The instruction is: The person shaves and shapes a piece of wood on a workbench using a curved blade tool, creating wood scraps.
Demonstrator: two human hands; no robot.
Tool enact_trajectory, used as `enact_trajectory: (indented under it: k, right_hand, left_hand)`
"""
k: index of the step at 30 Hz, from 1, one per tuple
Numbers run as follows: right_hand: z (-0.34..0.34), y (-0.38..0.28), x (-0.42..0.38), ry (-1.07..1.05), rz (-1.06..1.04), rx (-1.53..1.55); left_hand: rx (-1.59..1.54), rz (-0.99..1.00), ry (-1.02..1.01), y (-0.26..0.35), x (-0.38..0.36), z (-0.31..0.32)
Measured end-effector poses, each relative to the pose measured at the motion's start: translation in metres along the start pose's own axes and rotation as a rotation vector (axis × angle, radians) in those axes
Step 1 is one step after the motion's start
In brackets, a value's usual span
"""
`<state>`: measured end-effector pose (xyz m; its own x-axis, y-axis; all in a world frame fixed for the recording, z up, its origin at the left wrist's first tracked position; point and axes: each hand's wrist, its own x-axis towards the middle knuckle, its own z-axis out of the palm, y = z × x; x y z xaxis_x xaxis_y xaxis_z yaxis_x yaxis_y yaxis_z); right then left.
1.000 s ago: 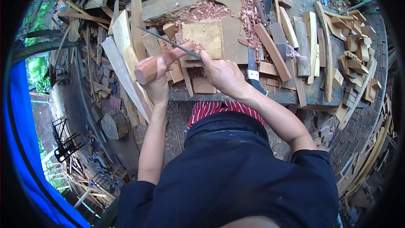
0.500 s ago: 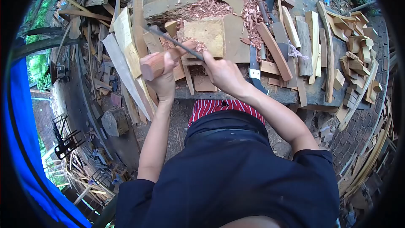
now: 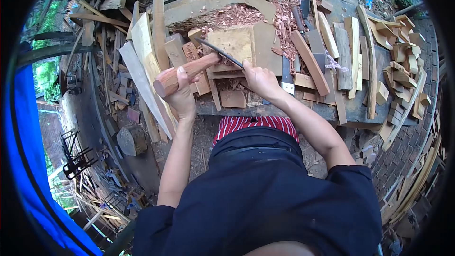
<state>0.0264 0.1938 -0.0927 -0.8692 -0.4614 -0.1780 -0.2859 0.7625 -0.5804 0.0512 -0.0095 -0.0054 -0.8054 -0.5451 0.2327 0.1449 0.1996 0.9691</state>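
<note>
My left hand (image 3: 180,94) is wrapped round a reddish wooden piece (image 3: 189,70), thick and round at its near end and narrower at its far end. My right hand (image 3: 259,79) grips the near end of a long dark blade or file (image 3: 222,53); its handle is hidden by the fingers. The dark tool slants up and left, over or against the narrow end of the wood. Beneath them lies a pale square wooden block (image 3: 232,46) on the bench, with reddish shavings (image 3: 237,15) behind it.
Right of the block, a broad blade with a pale handle part (image 3: 287,86) lies beside a reddish board (image 3: 309,61). Several wooden strips (image 3: 351,52) and a pile of cut pieces (image 3: 403,66) cover the right side. Long planks (image 3: 144,42) lean at the left, near a log stump (image 3: 131,139).
The dark tool has moved right and down along the wood with my right hand. The wood has tilted slightly in my left hand, and the view has shifted a little.
</note>
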Motion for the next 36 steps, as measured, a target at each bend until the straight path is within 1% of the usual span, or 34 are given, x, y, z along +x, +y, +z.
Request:
enact_trajectory:
  k: [2, 3, 4, 6, 7, 8, 10, 12, 14, 15, 16, 17, 18, 19, 20, 21, 24, 25, 26, 27, 28, 29, 30, 31, 32, 33, 34, 36]
  right_hand:
    - [0.004, 0.001, -0.002, 0.012, -0.015, 0.011]
    - [0.002, 0.003, 0.000, 0.030, -0.032, 0.005]
    - [0.000, 0.004, 0.000, 0.037, -0.029, 0.002]
    - [0.003, 0.004, -0.004, 0.010, 0.003, 0.084]
    - [0.005, 0.005, -0.003, 0.008, 0.000, 0.087]
    - [0.007, 0.007, -0.002, 0.035, -0.006, 0.148]
    - [0.000, 0.006, -0.001, 0.074, -0.003, 0.209]
    - [-0.010, 0.003, -0.004, 0.043, 0.047, 0.209]
    - [-0.016, -0.001, -0.006, 0.022, 0.043, 0.198]
    - [-0.020, -0.004, -0.006, 0.001, 0.034, 0.188]
    - [-0.030, -0.012, -0.005, 0.009, 0.038, 0.188]
    - [-0.040, -0.022, -0.004, 0.014, -0.016, 0.218]
    - [-0.050, -0.034, -0.006, 0.009, -0.066, 0.253]
    - [-0.063, -0.050, -0.010, -0.003, -0.057, 0.261]
    - [-0.080, -0.065, -0.011, 0.079, -0.110, 0.292]
    - [-0.088, -0.072, -0.011, 0.166, -0.169, 0.318]
    - [-0.076, -0.068, -0.012, 0.212, -0.173, 0.320]
    - [-0.051, -0.051, -0.009, 0.076, -0.097, 0.221]
    - [-0.040, -0.041, -0.009, 0.088, -0.103, 0.213]
    - [-0.040, -0.037, -0.007, 0.106, -0.109, 0.160]
    - [-0.037, -0.035, -0.008, 0.120, -0.104, 0.113]
    - [-0.035, -0.031, -0.007, 0.126, -0.110, 0.103]
    - [-0.044, -0.038, -0.009, 0.127, -0.100, 0.105]
    - [-0.057, -0.047, -0.008, 0.148, -0.117, 0.115]
    - [-0.068, -0.056, -0.009, 0.161, -0.134, 0.130]
    - [-0.074, -0.064, -0.012, 0.229, -0.152, 0.171]
    - [-0.071, -0.065, -0.017, 0.219, -0.148, 0.177]
    - [-0.071, -0.066, -0.021, 0.295, -0.190, 0.280]
  left_hand:
    - [-0.025, -0.093, 0.131, -0.004, 0.001, -0.003]
    - [-0.038, -0.067, 0.184, 0.000, 0.002, 0.001]
    - [-0.044, -0.063, 0.180, 0.005, 0.006, 0.004]
    - [-0.151, -0.223, 0.129, 0.012, 0.013, 0.003]
    - [-0.107, -0.268, 0.103, 0.009, 0.017, 0.001]
    - [-0.103, -0.268, 0.102, 0.010, 0.015, -0.001]
    - [-0.284, -0.429, 0.103, 0.015, 0.016, 0.002]
    - [-0.318, -0.426, 0.072, 0.014, 0.011, 0.000]
    - [-0.309, -0.362, -0.046, 0.023, 0.004, 0.001]
    - [-0.315, -0.359, -0.053, 0.023, 0.003, 0.000]
    - [-0.182, -0.281, -0.139, 0.022, 0.004, -0.002]
    - [-0.045, -0.205, -0.218, 0.021, 0.004, -0.003]
    - [-0.037, -0.214, -0.218, 0.022, 0.003, -0.004]
    - [0.061, -0.176, -0.251, 0.024, 0.001, -0.004]
    - [0.151, -0.131, -0.283, 0.025, 0.001, -0.002]
    - [0.148, -0.133, -0.282, 0.027, 0.000, 0.002]
    - [0.156, -0.170, -0.251, 0.029, -0.009, 0.008]
    - [0.080, -0.118, -0.230, 0.023, -0.011, 0.010]
    - [0.003, -0.062, -0.215, 0.014, -0.011, 0.010]
    - [0.244, 0.065, -0.259, 0.013, -0.005, 0.008]
    - [0.241, 0.071, -0.265, 0.011, -0.005, 0.008]
    - [0.156, 0.009, -0.245, 0.009, -0.007, 0.008]
    - [0.073, -0.054, -0.224, 0.013, -0.008, 0.012]
    - [0.069, -0.070, -0.228, 0.012, -0.008, 0.011]
    - [0.074, -0.080, -0.229, 0.012, -0.007, 0.010]
    - [0.105, -0.080, -0.253, 0.014, -0.007, 0.008]
    - [0.131, -0.074, -0.275, 0.015, -0.008, 0.007]
    - [0.114, -0.051, -0.267, 0.007, -0.008, 0.004]
